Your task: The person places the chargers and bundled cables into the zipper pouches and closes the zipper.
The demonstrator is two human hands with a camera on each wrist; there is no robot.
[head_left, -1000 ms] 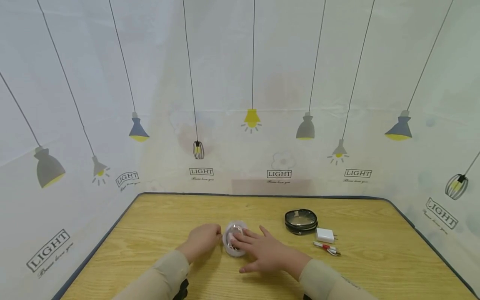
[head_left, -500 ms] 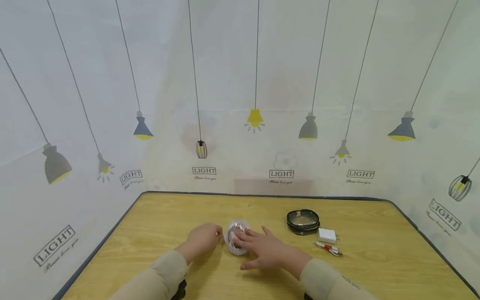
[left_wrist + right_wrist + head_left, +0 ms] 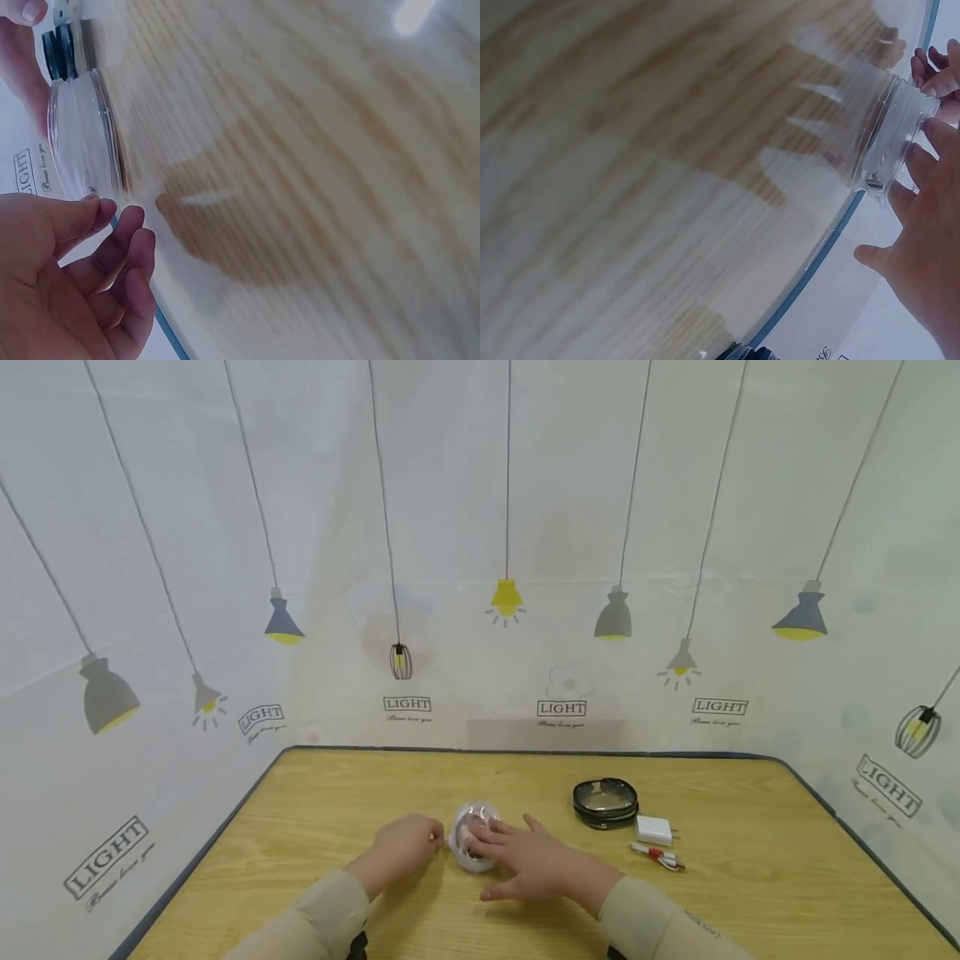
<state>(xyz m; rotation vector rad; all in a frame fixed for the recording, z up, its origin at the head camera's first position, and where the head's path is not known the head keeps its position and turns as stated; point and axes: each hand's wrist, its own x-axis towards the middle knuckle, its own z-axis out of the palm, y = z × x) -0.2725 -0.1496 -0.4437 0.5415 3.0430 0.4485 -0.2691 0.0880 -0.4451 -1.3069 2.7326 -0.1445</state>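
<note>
A round, shallow clear plastic case (image 3: 469,824) lies on the wooden table in front of me. Its clear side wall and ridged rim (image 3: 105,127) show in the left wrist view; what is inside is blurred. My left hand (image 3: 403,850) is at the case's left edge, thumb and forefinger pinched together right at the rim, the other fingers curled loosely. The straight, spread fingers of my right hand (image 3: 531,860) rest on the case's top from the right, the thumb held apart. From the right wrist view, both hands flank the case (image 3: 896,135).
Right of the hands lies a round black pouch (image 3: 604,806) with a clear top. Beside it are a white plug adapter (image 3: 653,831) and a short red-and-white cable (image 3: 657,857). A dark blue edge (image 3: 510,751) borders the table, with printed fabric walls behind.
The head view has shifted slightly. My left hand has dropped a little at the case's edge, while the right hand keeps its place on top.
</note>
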